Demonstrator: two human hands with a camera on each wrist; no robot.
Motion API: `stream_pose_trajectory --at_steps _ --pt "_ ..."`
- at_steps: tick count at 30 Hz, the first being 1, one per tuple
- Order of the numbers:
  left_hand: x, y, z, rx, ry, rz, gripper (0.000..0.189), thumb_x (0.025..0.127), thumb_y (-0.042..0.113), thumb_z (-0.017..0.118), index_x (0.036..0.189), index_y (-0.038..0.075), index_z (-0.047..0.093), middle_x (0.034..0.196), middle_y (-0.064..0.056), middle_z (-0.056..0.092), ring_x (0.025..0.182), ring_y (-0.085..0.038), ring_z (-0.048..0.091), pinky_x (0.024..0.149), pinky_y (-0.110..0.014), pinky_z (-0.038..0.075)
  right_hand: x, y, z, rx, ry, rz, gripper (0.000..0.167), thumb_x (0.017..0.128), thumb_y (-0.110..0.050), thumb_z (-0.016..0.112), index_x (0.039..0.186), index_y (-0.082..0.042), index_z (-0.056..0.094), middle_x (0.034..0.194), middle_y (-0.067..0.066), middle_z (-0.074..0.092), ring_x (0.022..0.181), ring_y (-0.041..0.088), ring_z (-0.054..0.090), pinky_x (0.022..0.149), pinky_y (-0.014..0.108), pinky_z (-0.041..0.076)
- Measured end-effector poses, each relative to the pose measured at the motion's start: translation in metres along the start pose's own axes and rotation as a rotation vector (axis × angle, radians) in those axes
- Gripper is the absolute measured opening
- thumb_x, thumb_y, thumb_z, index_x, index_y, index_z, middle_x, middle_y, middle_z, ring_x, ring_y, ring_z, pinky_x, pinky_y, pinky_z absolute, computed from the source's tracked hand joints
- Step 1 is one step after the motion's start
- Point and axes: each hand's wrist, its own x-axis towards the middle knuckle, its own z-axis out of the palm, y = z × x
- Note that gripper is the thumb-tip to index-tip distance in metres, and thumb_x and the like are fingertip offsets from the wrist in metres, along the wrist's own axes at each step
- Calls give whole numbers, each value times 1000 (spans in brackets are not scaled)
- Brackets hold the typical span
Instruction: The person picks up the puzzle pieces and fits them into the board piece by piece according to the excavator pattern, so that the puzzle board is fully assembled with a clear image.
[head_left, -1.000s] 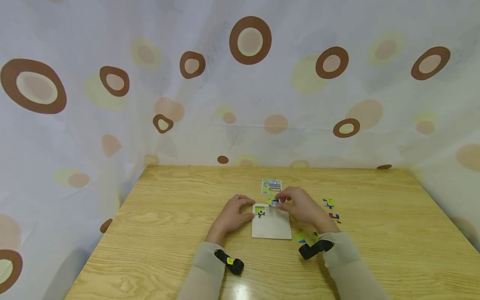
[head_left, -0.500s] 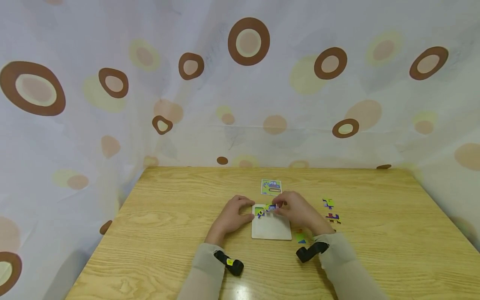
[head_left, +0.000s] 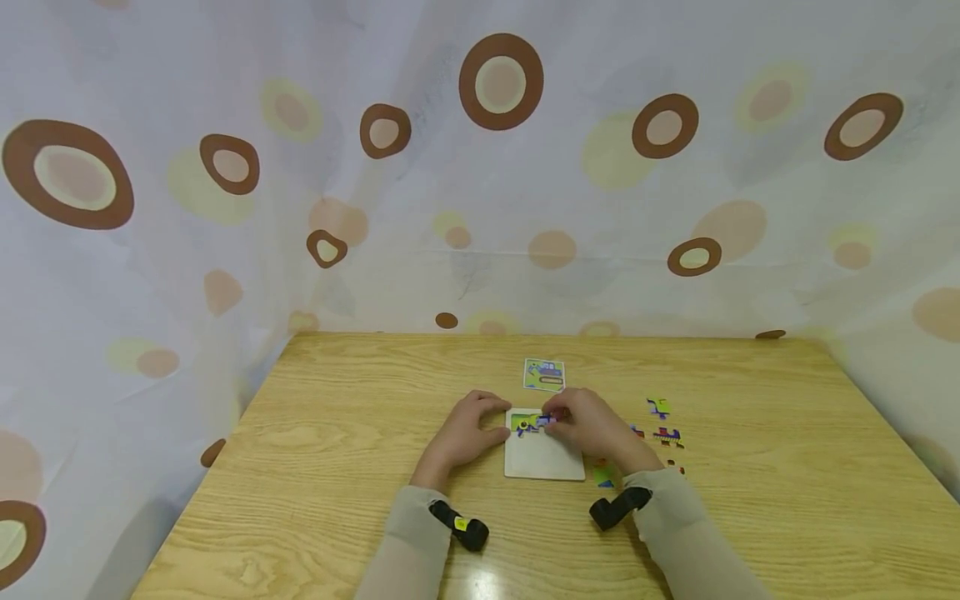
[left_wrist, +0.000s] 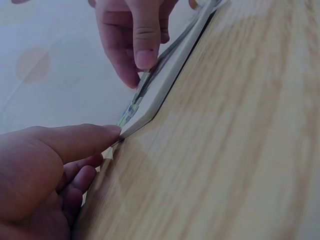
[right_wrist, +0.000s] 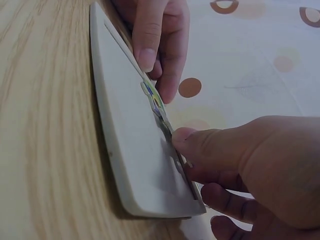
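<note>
White and thin, the puzzle board (head_left: 543, 457) is laid flat on the wooden table (head_left: 352, 417), with a corner piece (head_left: 519, 424) set at its far left. A small piece (head_left: 546, 422) with pale blue on it is pinched between the thumb and fingertips of the right hand (head_left: 596, 429), and it is held at the far side of the board, just beside the corner piece. It cannot be told whether the two are locked together. The step in hand seems to be the fitting of this small piece into the top row. For the next move, the bumps and gaps should be lined up, and then the piece should be pressed down gently until it is flat. The right hand is reached in from the right, the back of it turned up and its other fingers tucked under. The left hand (head_left: 471, 427) seems to be used for steadying: the board's far left corner is touched by its thumb and pointing finger, which are held apart, and no piece is gripped there. More loose pieces (head_left: 660, 407) are spread on the right, some partly hidden by the right hand, and a picture card (head_left: 543, 375) is laid just past the board.
</note>
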Motion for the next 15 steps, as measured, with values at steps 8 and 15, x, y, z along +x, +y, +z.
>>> stream_pose_trajectory --at_steps 8,15 --pt "0 1 0 7 1 -8 38 93 17 70 130 10 64 134 -7 52 128 -29 47 108 -46 38 0 -1 0 9 -4 8 19 89 -8 73 108 -6 73 93 -1 64 82 13 55 77 35 50" --pt "1 0 0 5 1 -4 38 93 17 70 130 9 64 134 -7 52 128 -28 47 108 -45 37 1 -1 2 11 2 28 18 89 -8 74 106 -8 73 91 -2 63 82 14 55 77 36 49"
